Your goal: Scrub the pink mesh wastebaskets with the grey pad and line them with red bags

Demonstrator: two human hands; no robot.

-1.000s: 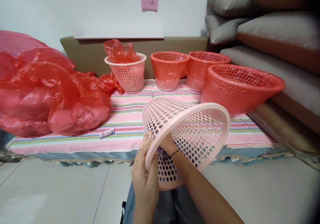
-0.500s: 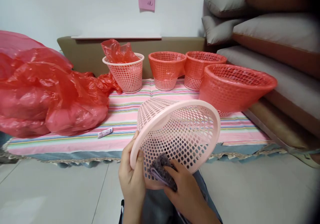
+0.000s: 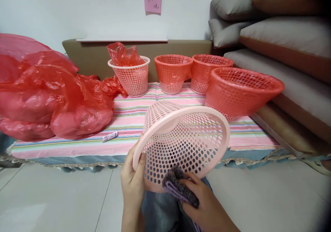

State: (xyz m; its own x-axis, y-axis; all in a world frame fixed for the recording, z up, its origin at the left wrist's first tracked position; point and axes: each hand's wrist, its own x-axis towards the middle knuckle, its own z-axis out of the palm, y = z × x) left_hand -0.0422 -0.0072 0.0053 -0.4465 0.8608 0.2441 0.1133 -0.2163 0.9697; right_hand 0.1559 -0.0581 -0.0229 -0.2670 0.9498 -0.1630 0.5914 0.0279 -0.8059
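Observation:
A pale pink plastic basket with a perforated wall is tilted on its side above my lap, its mouth facing me. My left hand grips the rim at its left, thumb inside and the other fingers behind, partly hidden. In my right hand is a bunched dark grey and purple cloth, which is at the lower inner side of the basket near the rim. Whether the cloth presses on the wall I cannot tell.
On the striped cloth stand a pink basket with a red bag in it and red-covered baskets. Red plastic bags bulge at the left, near a small tube. Cushions are stacked at the right.
My right hand has moved the cloth to the right and down, toward the basket's rim. The basket has turned slightly, with my left hand still on its rim.

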